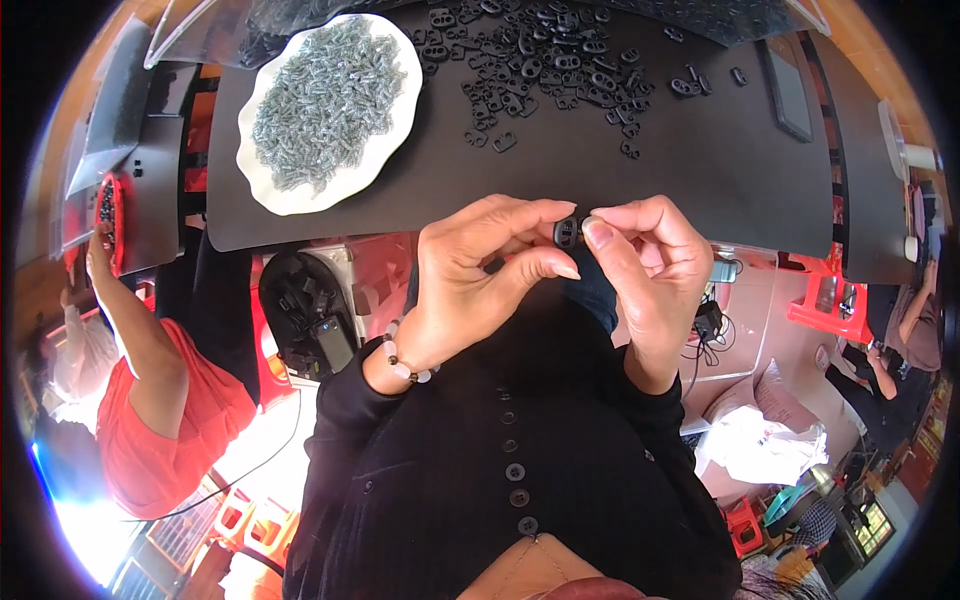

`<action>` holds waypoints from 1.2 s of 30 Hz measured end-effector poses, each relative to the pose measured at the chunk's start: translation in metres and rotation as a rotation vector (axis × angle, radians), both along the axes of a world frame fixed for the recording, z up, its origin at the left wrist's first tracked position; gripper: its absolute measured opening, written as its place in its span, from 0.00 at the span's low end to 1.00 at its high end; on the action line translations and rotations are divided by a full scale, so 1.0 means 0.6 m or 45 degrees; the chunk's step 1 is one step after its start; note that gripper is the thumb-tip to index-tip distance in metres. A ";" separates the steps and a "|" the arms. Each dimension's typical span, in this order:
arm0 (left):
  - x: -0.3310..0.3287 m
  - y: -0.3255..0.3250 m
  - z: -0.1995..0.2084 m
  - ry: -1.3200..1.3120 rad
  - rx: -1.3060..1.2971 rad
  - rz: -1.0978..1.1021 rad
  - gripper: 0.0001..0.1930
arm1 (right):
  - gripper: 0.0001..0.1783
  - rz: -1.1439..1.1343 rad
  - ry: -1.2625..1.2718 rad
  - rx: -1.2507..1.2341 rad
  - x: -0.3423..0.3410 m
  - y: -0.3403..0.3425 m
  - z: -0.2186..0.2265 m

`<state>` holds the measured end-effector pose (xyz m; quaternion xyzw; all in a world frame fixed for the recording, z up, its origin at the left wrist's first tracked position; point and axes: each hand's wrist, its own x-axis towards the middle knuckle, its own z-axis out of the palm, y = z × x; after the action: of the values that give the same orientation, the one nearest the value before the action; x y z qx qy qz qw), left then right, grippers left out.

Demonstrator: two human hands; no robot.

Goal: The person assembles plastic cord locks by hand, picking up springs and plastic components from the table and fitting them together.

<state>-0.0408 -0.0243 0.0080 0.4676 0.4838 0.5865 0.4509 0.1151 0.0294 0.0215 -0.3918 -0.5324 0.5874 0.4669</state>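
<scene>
Your L hand (475, 275), partly curled, has the blk oval part (566, 234) at its fingertips near the tbl (720, 165) edge, & your R hand (655, 265) is pinched nearly closed at the part's R side, can't tell on what.

Black long-sleeved top (430, 480) — round dark buttons (515, 471), lower centre — and a pale-and-dark bead bracelet (402, 371), left of centre.

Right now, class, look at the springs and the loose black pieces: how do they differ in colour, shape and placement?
The springs are silvery, while the black pieces are dark. The springs are slim coils; many black pieces show holes. The springs lie heaped on a white, wavy-edged plate, whereas the black pieces lie scattered directly on the tabletop. Both are small and numerous.
</scene>
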 end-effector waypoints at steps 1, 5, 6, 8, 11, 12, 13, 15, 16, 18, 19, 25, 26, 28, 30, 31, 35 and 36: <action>-0.001 -0.001 0.000 0.031 0.007 -0.013 0.15 | 0.03 -0.010 0.005 0.005 0.001 0.000 -0.001; -0.002 -0.004 0.001 0.061 -0.026 -0.016 0.15 | 0.03 0.019 -0.004 -0.013 0.005 -0.003 -0.002; -0.001 -0.004 0.000 0.007 -0.018 0.021 0.16 | 0.04 0.022 -0.013 -0.006 0.006 -0.004 -0.003; 0.000 -0.005 0.000 -0.045 -0.010 0.061 0.16 | 0.04 0.027 -0.021 0.001 0.008 -0.005 -0.002; -0.004 -0.004 -0.001 -0.082 0.008 0.073 0.16 | 0.03 0.050 -0.045 0.031 0.006 -0.004 0.002; -0.006 -0.005 -0.003 -0.022 0.011 0.063 0.16 | 0.03 0.052 -0.046 0.039 0.005 -0.004 0.001; -0.007 -0.005 -0.005 0.036 0.014 0.053 0.16 | 0.03 0.054 -0.048 0.046 0.005 -0.005 0.001; -0.005 -0.005 -0.007 0.035 0.028 0.062 0.16 | 0.04 0.067 -0.036 0.036 0.004 -0.006 0.001; -0.004 -0.005 -0.007 0.033 0.041 0.070 0.16 | 0.04 0.080 -0.023 0.024 0.003 -0.007 0.001; -0.005 -0.005 -0.003 0.080 0.055 0.065 0.16 | 0.05 0.102 0.000 0.013 0.002 -0.008 0.004; -0.007 -0.004 -0.002 0.127 0.069 0.059 0.15 | 0.06 0.124 0.023 0.002 0.002 -0.008 0.004; -0.016 -0.004 0.003 0.302 0.185 0.042 0.17 | 0.13 0.419 0.300 -0.344 0.016 0.010 -0.003; -0.017 -0.004 0.006 0.301 0.186 0.042 0.17 | 0.13 0.418 0.299 -0.343 0.018 0.013 -0.006; -0.019 -0.005 0.012 0.396 0.241 0.038 0.18 | 0.18 0.606 0.386 -0.444 0.020 0.017 -0.016; -0.021 -0.009 0.008 0.432 0.255 0.035 0.20 | 0.20 0.702 0.394 -0.447 0.019 0.021 -0.020; -0.022 -0.010 0.007 0.467 0.267 0.031 0.21 | 0.22 0.797 0.401 -0.451 0.019 0.021 -0.023; -0.019 -0.016 0.019 0.449 0.217 -0.013 0.20 | 0.21 0.839 0.431 -0.471 0.026 0.014 -0.030; -0.018 -0.015 0.019 0.497 0.278 0.002 0.21 | 0.21 0.840 0.430 -0.471 0.025 0.013 -0.031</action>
<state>-0.0518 -0.0334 0.0196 0.6178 0.4960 0.5341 0.2950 0.1298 0.0374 0.0032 -0.1755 -0.4306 0.8474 0.2562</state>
